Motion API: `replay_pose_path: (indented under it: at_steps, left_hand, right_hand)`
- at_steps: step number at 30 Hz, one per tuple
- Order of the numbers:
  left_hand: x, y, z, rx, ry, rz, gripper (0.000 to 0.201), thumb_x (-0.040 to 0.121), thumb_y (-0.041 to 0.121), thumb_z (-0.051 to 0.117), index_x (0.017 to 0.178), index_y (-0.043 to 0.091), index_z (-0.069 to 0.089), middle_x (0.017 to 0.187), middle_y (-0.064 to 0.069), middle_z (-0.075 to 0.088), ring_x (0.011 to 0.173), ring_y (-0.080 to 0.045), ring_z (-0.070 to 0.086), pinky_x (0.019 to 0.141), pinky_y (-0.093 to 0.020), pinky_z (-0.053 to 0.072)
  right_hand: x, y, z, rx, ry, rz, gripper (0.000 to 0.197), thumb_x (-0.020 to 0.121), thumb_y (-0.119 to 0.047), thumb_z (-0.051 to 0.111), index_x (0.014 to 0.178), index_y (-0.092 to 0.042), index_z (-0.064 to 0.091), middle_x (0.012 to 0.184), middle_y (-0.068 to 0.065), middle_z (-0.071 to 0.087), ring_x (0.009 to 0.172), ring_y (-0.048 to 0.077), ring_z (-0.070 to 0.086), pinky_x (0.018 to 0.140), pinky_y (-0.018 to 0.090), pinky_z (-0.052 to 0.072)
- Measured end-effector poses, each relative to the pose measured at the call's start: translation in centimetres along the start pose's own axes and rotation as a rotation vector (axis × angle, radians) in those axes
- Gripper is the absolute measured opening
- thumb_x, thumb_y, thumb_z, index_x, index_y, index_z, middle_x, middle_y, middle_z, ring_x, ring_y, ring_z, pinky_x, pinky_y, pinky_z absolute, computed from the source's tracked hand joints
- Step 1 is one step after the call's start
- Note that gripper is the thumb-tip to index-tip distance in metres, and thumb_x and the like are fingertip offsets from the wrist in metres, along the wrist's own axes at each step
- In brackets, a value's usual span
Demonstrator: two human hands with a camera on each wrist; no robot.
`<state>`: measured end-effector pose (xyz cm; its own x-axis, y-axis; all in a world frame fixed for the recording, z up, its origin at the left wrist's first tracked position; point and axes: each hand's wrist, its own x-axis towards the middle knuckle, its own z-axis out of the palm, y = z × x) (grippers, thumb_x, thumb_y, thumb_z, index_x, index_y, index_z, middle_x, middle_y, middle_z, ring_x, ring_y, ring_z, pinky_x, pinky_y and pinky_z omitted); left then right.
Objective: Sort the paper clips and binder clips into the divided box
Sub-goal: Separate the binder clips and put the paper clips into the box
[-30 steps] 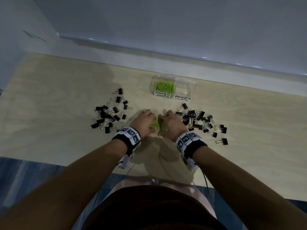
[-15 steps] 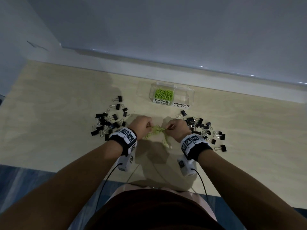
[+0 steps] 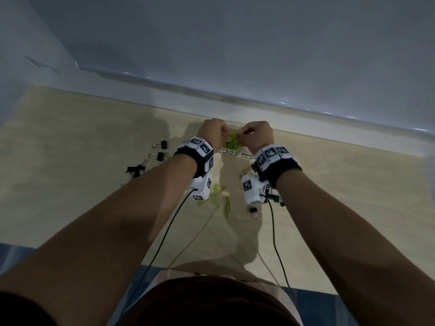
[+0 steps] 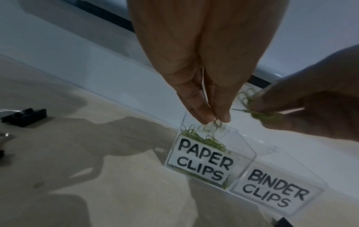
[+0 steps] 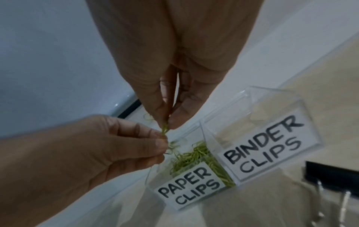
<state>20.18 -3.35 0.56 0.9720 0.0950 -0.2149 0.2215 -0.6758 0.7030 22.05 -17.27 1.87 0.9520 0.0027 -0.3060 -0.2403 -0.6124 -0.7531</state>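
both my hands — left hand, right hand — pinched green paper clips above the divided box, paper-clip side.

Wooden tabletop with scattered clips

**Two hand-lettered labels on the divided box**

"PAPER CLIPS" is written in black capitals on a white label fixed to the front of the left compartment of the clear divided box. "BINDER CLIPS" is written likewise on a white label on the right compartment. In the head view only "APER CLIPS" and "BIN… CLI…" can be read. Black-and-white square markers, without readable text, are carried on the wristbands.
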Motion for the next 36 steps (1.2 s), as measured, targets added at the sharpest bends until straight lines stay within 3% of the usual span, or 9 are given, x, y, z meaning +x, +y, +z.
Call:
replay_pose_path:
  at_steps: [4, 6, 8, 12, 16, 19, 24, 28, 36]
  left_hand:
    - [-1.9, -1.4, -0.9, -0.022, 0.071, 0.069, 0.022, 0.082, 0.004, 0.064, 0.104, 0.005, 0.067, 0.104, -0.012, 0.068, 0.093, -0.023, 0.064, 0.084, -0.028, 0.05]
    - [-3.9, -3.1, -1.4, 0.079, 0.086, 0.157, 0.016, 0.083, 0.006, 0.062, 0.099, 0.006, 0.067, 0.101, -0.012, 0.065, 0.091, -0.025, 0.062, 0.083, -0.031, 0.05]
    - [-6.1, -4.8, -1.0, 0.177, -0.066, 0.213, 0.021, 0.084, 0.008, 0.063, 0.104, 0.007, 0.065, 0.108, -0.012, 0.061, 0.1, -0.027, 0.058, 0.09, -0.034, 0.046]
    - [-9.4, -7.5, 0.9, 0.504, -0.43, 0.359, 0.06, 0.082, 0.023, 0.066, 0.137, 0.009, 0.044, 0.144, -0.01, 0.039, 0.132, -0.028, 0.033, 0.111, -0.037, 0.027]
    - [-11.5, -9.8, 1.8, 0.543, -0.387, 0.392, 0.063, 0.083, 0.03, 0.065, 0.138, 0.008, 0.042, 0.144, -0.011, 0.037, 0.132, -0.028, 0.032, 0.111, -0.038, 0.031]
    - [-12.6, -10.8, 2.1, 0.453, -0.31, 0.356, 0.053, 0.082, 0.028, 0.068, 0.128, 0.007, 0.053, 0.13, -0.01, 0.047, 0.122, -0.026, 0.04, 0.105, -0.037, 0.038]
    - [-13.3, -10.0, 2.9, 0.27, -0.237, 0.201, 0.031, 0.083, 0.016, 0.067, 0.112, 0.006, 0.063, 0.113, -0.009, 0.057, 0.106, -0.024, 0.053, 0.092, -0.03, 0.04]
    - [-13.4, -9.5, 3.5, 0.222, -0.207, 0.083, 0.022, 0.083, 0.012, 0.067, 0.103, 0.006, 0.063, 0.104, -0.011, 0.061, 0.096, -0.026, 0.058, 0.084, -0.032, 0.046]
    - [-13.6, -8.7, 4.5, 0.456, -0.254, 0.078, 0.021, 0.09, 0.009, 0.056, 0.109, -0.001, 0.055, 0.114, -0.018, 0.055, 0.109, -0.031, 0.049, 0.094, -0.041, 0.042]
  right_hand:
    - [0.6, -0.4, 1.5, -0.187, -0.015, -0.01, 0.011, 0.077, -0.009, 0.065, 0.08, -0.016, 0.073, 0.085, 0.006, 0.072, 0.08, 0.021, 0.067, 0.073, 0.031, 0.058]
    - [-0.5, 0.3, 1.6, -0.314, -0.029, -0.163, 0.014, 0.079, -0.008, 0.061, 0.086, -0.013, 0.072, 0.091, 0.009, 0.071, 0.083, 0.024, 0.066, 0.079, 0.035, 0.056]
    - [-2.5, 1.4, 1.8, -0.37, -0.074, -0.355, 0.02, 0.082, -0.003, 0.053, 0.087, -0.008, 0.072, 0.094, 0.013, 0.07, 0.085, 0.028, 0.065, 0.081, 0.039, 0.055]
    - [-7.0, 4.0, 2.8, -0.563, -0.505, -0.466, 0.041, 0.078, 0.003, 0.051, 0.113, -0.015, 0.063, 0.125, 0.011, 0.058, 0.113, 0.028, 0.054, 0.098, 0.042, 0.046]
    - [-9.4, 6.2, 3.2, -0.81, -0.704, -0.571, 0.076, 0.073, -0.008, 0.062, 0.142, -0.023, 0.034, 0.15, 0.0, 0.03, 0.136, 0.023, 0.028, 0.112, 0.038, 0.03]
    - [-10.4, 7.6, 3.1, -0.837, -0.698, -0.599, 0.073, 0.073, -0.018, 0.069, 0.139, -0.021, 0.038, 0.146, -0.001, 0.033, 0.132, 0.022, 0.03, 0.109, 0.036, 0.032]
    - [-11.7, 8.3, 3.4, -0.712, -0.57, -0.59, 0.042, 0.083, -0.003, 0.06, 0.124, -0.009, 0.057, 0.13, 0.006, 0.048, 0.119, 0.024, 0.045, 0.102, 0.018, 0.024]
    - [-12.0, 8.7, 3.9, -0.59, -0.475, -0.425, 0.026, 0.08, -0.001, 0.062, 0.105, -0.004, 0.065, 0.115, 0.012, 0.054, 0.104, 0.03, 0.055, 0.09, 0.028, 0.041]
    - [-12.4, 9.1, 4.2, -0.468, -0.345, -0.243, 0.012, 0.075, -0.001, 0.061, 0.085, -0.007, 0.064, 0.092, 0.011, 0.061, 0.087, 0.026, 0.056, 0.077, 0.03, 0.044]
